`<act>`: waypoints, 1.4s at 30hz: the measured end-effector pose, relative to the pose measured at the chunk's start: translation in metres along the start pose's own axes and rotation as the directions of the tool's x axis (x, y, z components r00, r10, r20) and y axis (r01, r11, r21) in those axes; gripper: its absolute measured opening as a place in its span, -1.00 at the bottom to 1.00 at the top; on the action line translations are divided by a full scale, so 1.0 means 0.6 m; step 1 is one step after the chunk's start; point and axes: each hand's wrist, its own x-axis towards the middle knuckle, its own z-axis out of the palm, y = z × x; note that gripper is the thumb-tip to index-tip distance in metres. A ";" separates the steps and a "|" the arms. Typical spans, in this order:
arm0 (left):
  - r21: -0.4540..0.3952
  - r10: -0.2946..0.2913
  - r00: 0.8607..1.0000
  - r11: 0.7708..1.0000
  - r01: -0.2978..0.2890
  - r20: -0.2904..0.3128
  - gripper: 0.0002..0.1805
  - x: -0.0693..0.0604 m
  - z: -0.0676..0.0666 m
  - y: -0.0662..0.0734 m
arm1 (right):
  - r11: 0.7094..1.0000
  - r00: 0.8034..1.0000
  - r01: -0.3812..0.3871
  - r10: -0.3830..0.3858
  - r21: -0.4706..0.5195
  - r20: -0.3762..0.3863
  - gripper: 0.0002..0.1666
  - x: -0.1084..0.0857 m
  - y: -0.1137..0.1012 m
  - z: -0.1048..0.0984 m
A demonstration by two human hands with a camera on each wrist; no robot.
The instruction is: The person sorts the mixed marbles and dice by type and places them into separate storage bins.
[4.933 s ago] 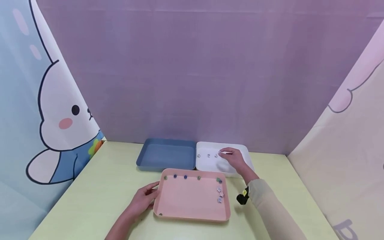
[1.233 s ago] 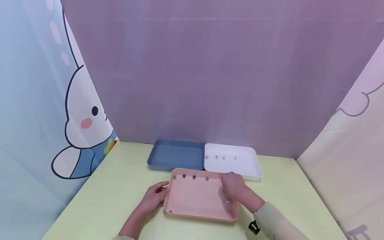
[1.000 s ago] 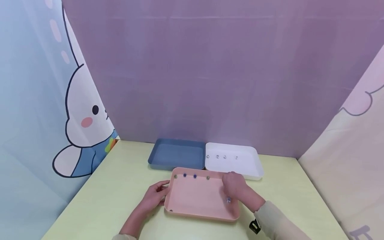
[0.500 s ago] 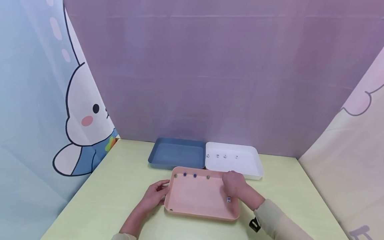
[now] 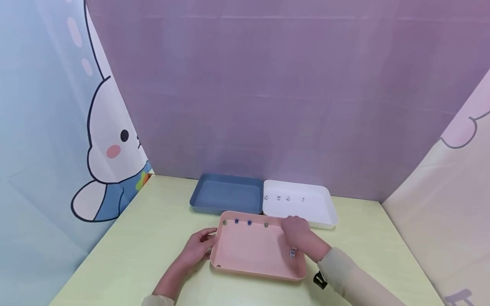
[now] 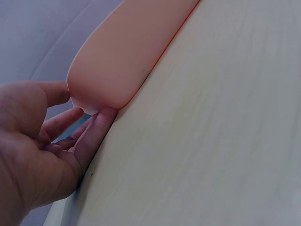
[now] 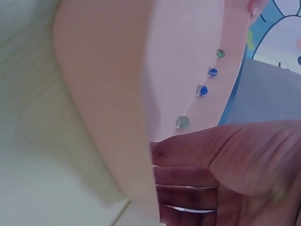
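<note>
A pink tray [image 5: 252,272] lies on the table with small glass marbles [image 5: 249,222] along its far side and one in the near left corner. My left hand [image 5: 197,248] holds its left end; in the left wrist view the thumb touches the rim and the fingers lie low against the base. My right hand [image 5: 296,231] reaches into the far right part of the pink tray. Its fingertips are hidden behind the tray wall in the right wrist view, so what they touch does not show. Dice [image 5: 292,253] sit just below this hand, partly covered.
Behind the pink tray stand a blue tray [image 5: 227,195] and a white tray [image 5: 317,210], side by side. Several dice [image 5: 288,198] lie in a row in the white one. A purple cloth [image 5: 245,93] hangs behind, and printed cloths flank the table [image 5: 153,238].
Since about five seconds ago my right hand has come from the white tray to the pink tray. A die now lies farther right in the white tray. Over the last second both hands barely move.
</note>
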 end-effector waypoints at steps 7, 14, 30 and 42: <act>0.012 -0.010 1.000 1.000 0.010 0.007 -0.53 -0.007 0.000 0.002 | 0.995 0.998 -0.042 0.046 -0.087 0.047 -0.86 0.000 -0.018 -0.006; 0.011 -0.008 1.000 1.000 0.008 -0.027 -0.55 -0.014 0.000 0.014 | 0.982 0.996 -0.050 0.062 -0.185 0.064 -0.93 0.004 -0.031 -0.014; 0.000 -0.019 0.999 1.000 0.019 -0.049 -0.56 -0.018 -0.006 0.006 | 0.964 0.999 -0.009 0.023 -0.265 0.049 -0.88 0.009 -0.035 -0.003; -0.001 -0.021 0.999 1.000 0.021 -0.041 -0.55 -0.026 -0.006 0.003 | 0.996 0.999 0.030 -0.027 0.081 -0.043 -0.79 -0.002 -0.006 -0.038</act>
